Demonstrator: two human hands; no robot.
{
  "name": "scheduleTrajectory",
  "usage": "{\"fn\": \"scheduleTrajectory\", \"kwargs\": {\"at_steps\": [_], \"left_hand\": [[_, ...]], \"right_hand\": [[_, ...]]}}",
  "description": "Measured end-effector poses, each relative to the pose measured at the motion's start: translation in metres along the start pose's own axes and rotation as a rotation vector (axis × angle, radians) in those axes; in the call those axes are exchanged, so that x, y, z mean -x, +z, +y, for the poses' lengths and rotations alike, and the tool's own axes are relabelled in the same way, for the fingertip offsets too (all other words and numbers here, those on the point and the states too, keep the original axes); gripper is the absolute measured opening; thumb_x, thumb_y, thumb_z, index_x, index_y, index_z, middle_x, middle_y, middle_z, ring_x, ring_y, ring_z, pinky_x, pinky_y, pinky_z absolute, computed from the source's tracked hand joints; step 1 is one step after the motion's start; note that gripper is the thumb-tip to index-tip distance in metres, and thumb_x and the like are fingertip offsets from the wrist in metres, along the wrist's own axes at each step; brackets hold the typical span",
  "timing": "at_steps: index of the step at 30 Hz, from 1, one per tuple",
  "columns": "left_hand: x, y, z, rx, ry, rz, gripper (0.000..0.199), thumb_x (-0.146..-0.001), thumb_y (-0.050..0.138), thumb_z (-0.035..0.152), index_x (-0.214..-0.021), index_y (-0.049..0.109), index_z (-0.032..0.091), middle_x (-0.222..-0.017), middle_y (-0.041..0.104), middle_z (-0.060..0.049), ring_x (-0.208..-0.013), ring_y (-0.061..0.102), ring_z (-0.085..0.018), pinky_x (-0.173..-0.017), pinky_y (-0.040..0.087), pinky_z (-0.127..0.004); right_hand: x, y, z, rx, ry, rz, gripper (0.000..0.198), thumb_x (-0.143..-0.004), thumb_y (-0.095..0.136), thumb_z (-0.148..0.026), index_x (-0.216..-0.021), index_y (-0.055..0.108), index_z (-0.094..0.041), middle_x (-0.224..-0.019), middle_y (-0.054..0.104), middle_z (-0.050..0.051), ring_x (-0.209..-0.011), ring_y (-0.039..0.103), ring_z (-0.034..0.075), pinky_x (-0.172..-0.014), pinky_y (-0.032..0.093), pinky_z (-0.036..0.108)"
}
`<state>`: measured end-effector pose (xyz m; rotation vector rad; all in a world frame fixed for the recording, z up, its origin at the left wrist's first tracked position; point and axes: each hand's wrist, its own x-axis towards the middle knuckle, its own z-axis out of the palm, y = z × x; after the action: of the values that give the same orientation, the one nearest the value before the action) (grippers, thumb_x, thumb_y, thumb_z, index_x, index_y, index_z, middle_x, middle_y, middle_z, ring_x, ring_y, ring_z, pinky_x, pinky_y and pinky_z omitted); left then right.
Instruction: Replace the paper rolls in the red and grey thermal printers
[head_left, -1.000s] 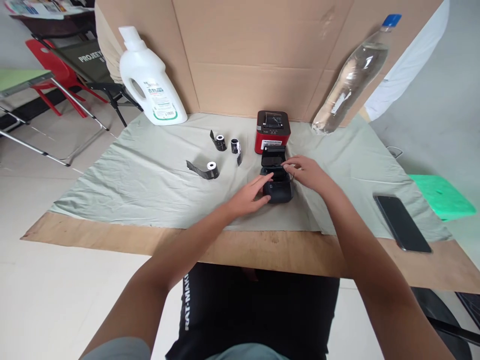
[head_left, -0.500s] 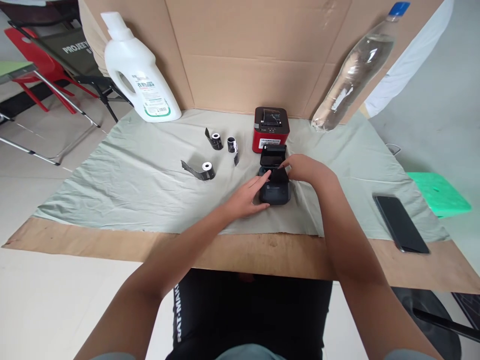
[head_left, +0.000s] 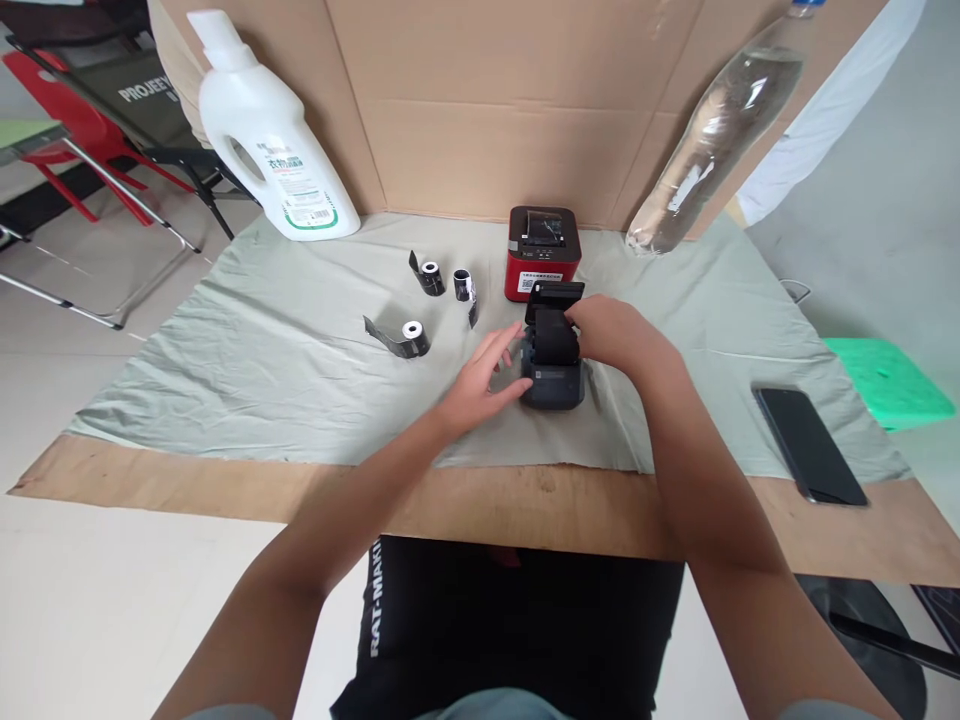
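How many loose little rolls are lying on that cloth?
3: a front roll, a back-left roll, and a back-right roll nearest the red printer.

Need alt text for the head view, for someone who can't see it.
The right hand is at the upper right of an open black device on a cloth, the left hand at its left side. A red box stands behind; three dark rolls lie left, a phone right.

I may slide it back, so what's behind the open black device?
The red box stands behind the black device, whose raised lid hides part of the box's lower front from view.
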<state>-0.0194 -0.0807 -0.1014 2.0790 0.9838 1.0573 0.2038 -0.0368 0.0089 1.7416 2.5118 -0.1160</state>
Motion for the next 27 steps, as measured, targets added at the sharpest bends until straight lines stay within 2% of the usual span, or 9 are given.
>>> {"fn": "scheduleTrajectory", "kwargs": {"at_steps": [3, 6, 11, 14, 16, 18, 20, 23, 27], "left_hand": [[-0.004, -0.003, -0.004, -0.011, -0.012, 0.118, 0.062, -0.103, 0.055, 0.048, -0.16, 0.037, 0.032, -0.146, 0.056, -0.011, -0.101, 0.061, -0.018, -0.088, 0.054, -0.034], [-0.008, -0.005, -0.009, -0.009, -0.021, 0.164, 0.058, -0.103, 0.053, 0.051, -0.156, 0.045, 0.028, -0.141, 0.059, -0.012, -0.095, 0.061, -0.017, -0.084, 0.053, -0.032], [-0.01, -0.006, -0.013, 0.009, -0.084, 0.166, 0.047, -0.103, 0.056, 0.048, -0.143, 0.059, 0.023, -0.127, 0.069, -0.011, -0.087, 0.062, -0.016, -0.078, 0.053, -0.031], [-0.009, -0.006, -0.009, -0.004, -0.185, 0.112, 0.043, -0.101, 0.058, 0.048, -0.136, 0.063, 0.023, -0.127, 0.071, -0.01, -0.098, 0.066, -0.018, -0.085, 0.055, -0.032], [-0.008, -0.002, -0.003, -0.035, -0.213, 0.036, 0.057, -0.096, 0.066, 0.053, -0.144, 0.058, 0.023, -0.138, 0.067, -0.012, -0.116, 0.066, -0.024, -0.099, 0.054, -0.038], [-0.008, 0.005, 0.004, -0.074, -0.217, -0.025, 0.085, -0.086, 0.077, 0.059, -0.156, 0.044, 0.023, -0.152, 0.058, -0.015, -0.136, 0.058, -0.033, -0.113, 0.048, -0.048], [-0.01, 0.013, 0.011, -0.117, -0.219, -0.068, 0.108, -0.078, 0.083, 0.063, -0.163, 0.03, 0.024, -0.162, 0.047, -0.018, -0.148, 0.047, -0.04, -0.12, 0.042, -0.057], [-0.015, 0.022, 0.015, -0.195, -0.232, -0.141, 0.118, -0.072, 0.085, 0.066, -0.165, 0.024, 0.026, -0.171, 0.032, -0.018, -0.155, 0.037, -0.043, -0.124, 0.035, -0.064], [-0.02, 0.021, 0.01, -0.298, -0.174, -0.214, 0.119, -0.065, 0.089, 0.067, -0.161, 0.032, 0.025, -0.172, 0.026, -0.019, -0.156, 0.034, -0.043, -0.127, 0.032, -0.063]], "right_hand": [[0.006, -0.008, 0.001, -0.045, -0.001, 0.019, 0.012, -0.08, 0.064, -0.011, -0.08, 0.073, -0.02, -0.086, 0.073, 0.009, -0.076, 0.066, 0.023, -0.06, 0.036, 0.032], [0.007, -0.011, 0.0, -0.109, 0.007, 0.024, 0.009, -0.078, 0.066, -0.013, -0.076, 0.07, -0.021, -0.082, 0.07, 0.005, -0.07, 0.062, 0.02, -0.059, 0.035, 0.031], [0.005, -0.009, 0.001, -0.188, 0.014, -0.019, 0.006, -0.079, 0.067, -0.017, -0.076, 0.07, -0.021, -0.079, 0.069, 0.003, -0.067, 0.06, 0.018, -0.059, 0.036, 0.031], [0.005, -0.008, 0.005, -0.222, 0.002, 0.022, 0.006, -0.08, 0.069, -0.022, -0.084, 0.073, -0.021, -0.088, 0.073, 0.004, -0.074, 0.063, 0.019, -0.063, 0.039, 0.03], [0.005, -0.008, 0.009, -0.257, 0.021, 0.039, 0.011, -0.081, 0.071, -0.026, -0.09, 0.076, -0.021, -0.095, 0.075, 0.005, -0.08, 0.065, 0.021, -0.067, 0.042, 0.031], [0.007, -0.011, 0.014, -0.311, 0.032, 0.051, 0.013, -0.082, 0.072, -0.028, -0.093, 0.077, -0.021, -0.097, 0.076, 0.005, -0.083, 0.067, 0.022, -0.07, 0.045, 0.033], [0.009, -0.016, 0.02, -0.369, 0.036, 0.083, 0.012, -0.083, 0.072, -0.03, -0.091, 0.077, -0.022, -0.095, 0.076, 0.004, -0.084, 0.068, 0.023, -0.072, 0.047, 0.034], [0.016, -0.029, 0.028, -0.448, 0.068, 0.158, 0.015, -0.083, 0.075, -0.036, -0.09, 0.075, -0.023, -0.096, 0.077, 0.005, -0.085, 0.068, 0.024, -0.073, 0.049, 0.036], [0.029, -0.048, 0.03, -0.565, 0.122, 0.265, 0.016, -0.084, 0.078, -0.037, -0.089, 0.074, -0.023, -0.098, 0.078, 0.006, -0.086, 0.07, 0.025, -0.072, 0.047, 0.037]]}}
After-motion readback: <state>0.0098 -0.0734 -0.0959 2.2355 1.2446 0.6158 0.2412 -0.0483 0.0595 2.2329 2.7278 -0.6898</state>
